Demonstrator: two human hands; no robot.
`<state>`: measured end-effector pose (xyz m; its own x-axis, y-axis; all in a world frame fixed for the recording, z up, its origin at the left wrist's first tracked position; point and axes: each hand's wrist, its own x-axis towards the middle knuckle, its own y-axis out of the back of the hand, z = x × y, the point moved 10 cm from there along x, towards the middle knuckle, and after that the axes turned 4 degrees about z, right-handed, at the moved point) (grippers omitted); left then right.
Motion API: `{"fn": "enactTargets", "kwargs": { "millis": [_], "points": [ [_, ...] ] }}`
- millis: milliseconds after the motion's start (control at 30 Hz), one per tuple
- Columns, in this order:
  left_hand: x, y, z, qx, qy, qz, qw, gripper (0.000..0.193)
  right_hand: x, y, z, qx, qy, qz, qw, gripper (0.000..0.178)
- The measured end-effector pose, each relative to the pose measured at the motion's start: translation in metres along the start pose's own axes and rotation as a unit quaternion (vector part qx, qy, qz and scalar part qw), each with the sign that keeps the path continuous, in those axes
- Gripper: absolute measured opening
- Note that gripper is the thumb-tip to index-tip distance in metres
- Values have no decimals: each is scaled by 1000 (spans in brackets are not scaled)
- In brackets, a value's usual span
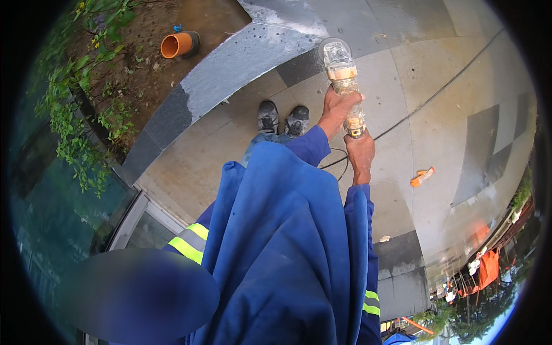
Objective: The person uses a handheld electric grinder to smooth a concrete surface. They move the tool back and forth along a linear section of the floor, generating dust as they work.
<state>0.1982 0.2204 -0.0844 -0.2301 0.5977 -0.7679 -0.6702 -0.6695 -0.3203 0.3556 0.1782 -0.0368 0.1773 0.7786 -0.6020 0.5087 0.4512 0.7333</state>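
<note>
An angle grinder (344,73), dusty and dirt-stained, stretches away from me with its round disc (323,50) at the far end. My left hand (339,109) is wrapped round the middle of its body. Closed on its rear end, nearest me, is my right hand (360,152). The disc is at the end of the wet grey stone edging (236,63), over the paving; whether it touches the stone I cannot tell. A black cable (440,92) runs across the paving, with a loop beside my right wrist.
My shoes (282,118) stand on the tiled paving, close to the edging. Behind the edging lies a soil bed with plants (86,115) and an orange pipe (177,45). An orange-and-white glove (422,177) lies to the right. Glass panels are at the left.
</note>
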Motion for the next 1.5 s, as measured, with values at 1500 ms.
{"fn": "enactTargets", "kwargs": {
  "millis": [1500],
  "points": [
    [-10,32,1,24,8,26,999,41,-17,-19,-10,1,-2,-53,999,45]
  ]
}}
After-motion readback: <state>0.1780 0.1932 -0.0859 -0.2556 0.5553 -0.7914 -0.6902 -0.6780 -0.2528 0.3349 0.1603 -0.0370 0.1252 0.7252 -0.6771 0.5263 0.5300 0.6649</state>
